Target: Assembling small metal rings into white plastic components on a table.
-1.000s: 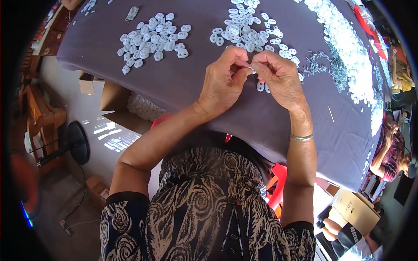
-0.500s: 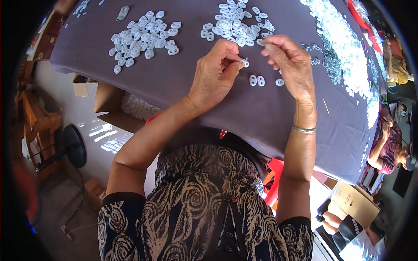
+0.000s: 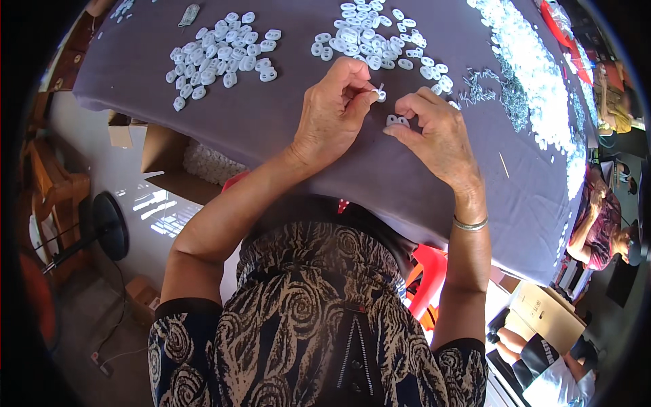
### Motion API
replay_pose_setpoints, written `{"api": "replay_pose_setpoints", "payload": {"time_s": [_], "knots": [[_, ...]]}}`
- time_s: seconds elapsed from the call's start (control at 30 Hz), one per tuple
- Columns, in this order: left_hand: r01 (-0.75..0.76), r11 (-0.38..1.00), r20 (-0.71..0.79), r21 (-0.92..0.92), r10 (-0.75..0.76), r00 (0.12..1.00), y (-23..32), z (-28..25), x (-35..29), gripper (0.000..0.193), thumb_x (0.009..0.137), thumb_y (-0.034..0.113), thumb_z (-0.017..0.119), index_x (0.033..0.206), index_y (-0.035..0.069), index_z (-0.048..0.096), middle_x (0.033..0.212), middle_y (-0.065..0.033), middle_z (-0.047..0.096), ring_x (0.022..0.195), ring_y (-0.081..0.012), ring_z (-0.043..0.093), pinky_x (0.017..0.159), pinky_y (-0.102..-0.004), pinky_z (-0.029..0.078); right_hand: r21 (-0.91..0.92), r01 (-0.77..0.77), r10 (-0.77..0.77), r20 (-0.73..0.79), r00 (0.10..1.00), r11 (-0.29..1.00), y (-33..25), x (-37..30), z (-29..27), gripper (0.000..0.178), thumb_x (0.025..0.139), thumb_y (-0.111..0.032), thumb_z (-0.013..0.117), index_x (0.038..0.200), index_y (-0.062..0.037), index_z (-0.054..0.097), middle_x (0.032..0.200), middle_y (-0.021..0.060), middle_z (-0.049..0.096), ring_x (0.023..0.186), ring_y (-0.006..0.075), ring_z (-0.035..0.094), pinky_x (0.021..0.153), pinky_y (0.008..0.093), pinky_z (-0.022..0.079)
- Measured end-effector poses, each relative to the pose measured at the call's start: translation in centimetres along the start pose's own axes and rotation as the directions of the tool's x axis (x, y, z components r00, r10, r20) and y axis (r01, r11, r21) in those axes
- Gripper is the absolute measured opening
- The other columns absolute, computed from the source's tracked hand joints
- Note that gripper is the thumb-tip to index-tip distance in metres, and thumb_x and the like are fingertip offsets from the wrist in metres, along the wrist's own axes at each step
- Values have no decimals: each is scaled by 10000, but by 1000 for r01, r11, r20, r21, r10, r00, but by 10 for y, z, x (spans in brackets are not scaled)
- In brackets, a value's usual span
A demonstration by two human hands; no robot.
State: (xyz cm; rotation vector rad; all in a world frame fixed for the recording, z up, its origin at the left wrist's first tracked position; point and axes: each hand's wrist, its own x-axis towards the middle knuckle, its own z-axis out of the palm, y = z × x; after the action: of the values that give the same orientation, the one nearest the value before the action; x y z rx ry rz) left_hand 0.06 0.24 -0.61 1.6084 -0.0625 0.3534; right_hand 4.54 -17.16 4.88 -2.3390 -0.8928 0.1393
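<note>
My left hand [image 3: 333, 105] pinches a small white plastic piece [image 3: 380, 95] between thumb and forefinger, above the table. A thin, short pin-like part sticks up from it; I cannot tell whether it is a spring. My right hand [image 3: 434, 132] is just to the right, its thumb and forefinger closed about two white oval two-holed pieces [image 3: 397, 120] side by side. The thumb covers their lower edge. Beyond both hands lies a loose heap of similar white oval pieces [image 3: 366, 34], several of them trailing toward my right hand.
A second heap of white ovals [image 3: 220, 54] lies to the left on the dark cloth-covered table [image 3: 271, 129]. Small dark metal parts [image 3: 512, 98] and a long bank of white pieces [image 3: 536, 74] spread along the right. A thin stick [image 3: 504, 164] lies nearer. An open carton [image 3: 166, 159] stands below.
My right hand has come down and left from above the table onto the two ovals, and its fingers have closed around them. My left hand keeps its pinch nearly in place.
</note>
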Motion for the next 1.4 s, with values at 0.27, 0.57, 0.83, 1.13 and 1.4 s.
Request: {"api": "replay_pose_setpoints", "payload": {"time_s": [0.27,0.57,0.83,1.13,1.4], "knots": [[-23,999,-21,-28,22,1000,-2,0,1,249,852,-87,593,1046,26,485,899,-12,548,849,-61,556,766,-206,474,0,48,-48,63,997,999,-4,7,0,196,724,-27,712,873,-24,585,730,43,530,648,147,540,575,284,447],[-86,989,-148,-117,68,987,-6,3,3,210,835,-76,595,971,32,476,805,-17,540,705,-53,521,623,-206,465,130,-29,36,-56,998,991,6,8,6,236,718,28,711,924,-46,624,713,39,539,584,123,518,548,266,447],[-7,992,-61,-129,-1,998,-1,-2,1,223,859,-98,575,1017,27,480,930,-3,501,844,-50,510,762,-197,456,-41,54,-61,-195,979,998,14,7,12,248,700,24,738,922,-31,642,725,36,577,595,99,563,539,247,464],[-6,992,-74,-123,-3,997,1,0,1,210,859,-82,589,1007,25,485,919,-3,512,831,-48,518,749,-196,457,-101,56,-78,-240,968,993,5,12,15,186,723,-10,726,889,-21,643,717,60,567,571,147,563,523,277,456],[8,995,-62,-99,-14,998,1,-2,1,203,863,-78,585,1006,24,483,920,-2,511,825,-44,512,738,-192,451,-320,111,-166,-149,975,941,-2,21,13,120,740,-27,642,858,-23,621,753,106,574,659,282,601,593,375,485]]}}
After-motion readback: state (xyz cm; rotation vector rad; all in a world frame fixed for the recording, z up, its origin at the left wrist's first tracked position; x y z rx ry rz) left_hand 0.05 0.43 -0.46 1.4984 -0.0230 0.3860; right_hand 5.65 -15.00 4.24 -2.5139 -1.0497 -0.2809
